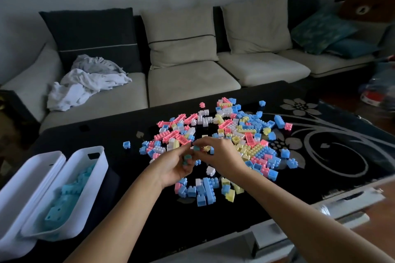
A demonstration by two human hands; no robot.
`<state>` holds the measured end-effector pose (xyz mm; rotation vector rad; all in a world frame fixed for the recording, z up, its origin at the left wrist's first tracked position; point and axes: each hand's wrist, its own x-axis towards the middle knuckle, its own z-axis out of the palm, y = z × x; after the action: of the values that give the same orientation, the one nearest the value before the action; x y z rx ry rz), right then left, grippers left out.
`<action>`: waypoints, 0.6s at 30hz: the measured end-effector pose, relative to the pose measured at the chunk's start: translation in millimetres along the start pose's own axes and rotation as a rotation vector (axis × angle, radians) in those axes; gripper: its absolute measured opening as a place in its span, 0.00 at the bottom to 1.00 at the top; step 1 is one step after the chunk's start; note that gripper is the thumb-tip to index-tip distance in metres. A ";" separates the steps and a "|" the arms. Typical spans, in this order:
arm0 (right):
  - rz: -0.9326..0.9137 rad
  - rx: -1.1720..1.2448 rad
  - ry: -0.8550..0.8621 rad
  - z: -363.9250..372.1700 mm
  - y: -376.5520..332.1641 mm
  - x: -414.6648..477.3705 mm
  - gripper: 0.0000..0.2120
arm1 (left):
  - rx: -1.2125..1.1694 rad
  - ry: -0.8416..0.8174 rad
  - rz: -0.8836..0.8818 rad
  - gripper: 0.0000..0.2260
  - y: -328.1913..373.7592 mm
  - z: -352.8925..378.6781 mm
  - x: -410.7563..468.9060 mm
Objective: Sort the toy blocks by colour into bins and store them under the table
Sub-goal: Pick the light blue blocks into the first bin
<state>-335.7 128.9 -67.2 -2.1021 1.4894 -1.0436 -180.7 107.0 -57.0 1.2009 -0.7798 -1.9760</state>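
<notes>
The left hand has its fingers curled round a few small blue blocks. The right hand has fingers pinching a single blue block just beside them. Adding it could overfill the handful and spill blocks into the mixed pile beneath the fingers. The blue-block bin sits well left of them on the surface.

**Head camera, angled down**

One wide-angle view from the person's head faces forward and down onto the black worktop, close above the left hand and right hand, the sofa beyond.
</notes>
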 end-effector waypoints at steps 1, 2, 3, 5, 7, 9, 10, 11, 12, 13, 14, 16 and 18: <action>-0.005 0.008 -0.006 0.4 -1.3 -0.4 0.14 | 0.059 0.028 0.032 0.09 0.1 0.2 0.1; -0.008 0.027 -0.013 -0.4 -2.7 -0.6 0.13 | 0.113 0.056 0.064 0.08 -0.8 0.0 1.2; -0.010 0.043 -0.021 -1.2 -4.2 0.0 0.12 | 0.152 0.079 0.087 0.08 -1.3 -0.6 2.1; -0.016 0.063 -0.021 -2.0 -5.5 1.2 0.13 | 0.196 0.108 0.113 0.08 -0.8 -1.8 1.2; 0.005 0.055 -0.023 -2.8 -2.8 2.9 0.16 | 0.262 0.146 0.150 0.07 4.2 -7.5 -4.1; 0.063 0.002 -0.077 -2.4 3.7 5.0 0.19 | 0.289 0.200 0.211 0.08 16.2 -22.9 -13.8; 0.104 -0.043 -0.113 -2.4 8.8 5.9 0.19 | 0.286 0.235 0.247 0.08 24.3 -34.4 -17.5; 0.134 -0.102 -0.148 0.8 13.0 7.2 0.19 | 0.301 0.295 0.290 0.09 32.5 -49.3 -24.8; 0.147 -0.171 -0.173 2.8 18.4 8.1 0.19 | 0.356 0.380 0.338 0.09 41.1 -66.6 -29.2; 0.144 -0.232 -0.198 7.1 21.8 9.2 0.18 | 0.442 0.493 0.384 0.10 48.6 -85.2 -37.7; 0.139 -0.274 -0.220 10.0 25.8 9.7 0.17 | 0.540 0.604 0.423 0.10 56.1 -103.7 -44.2; 0.110 -0.296 -0.260 17.2 30.5 9.9 0.15 | 0.739 0.799 0.444 0.10 64.5 -142.5 -60.2; 0.090 -0.296 -0.270 19.9 33.7 11.0 0.15 | 0.902 0.906 0.373 0.11 64.3 -175.1 -71.6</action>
<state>-341.0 103.6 -98.6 -2.2376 1.6614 -0.5053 18.3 102.4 -40.4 2.0224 -1.2780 -0.5710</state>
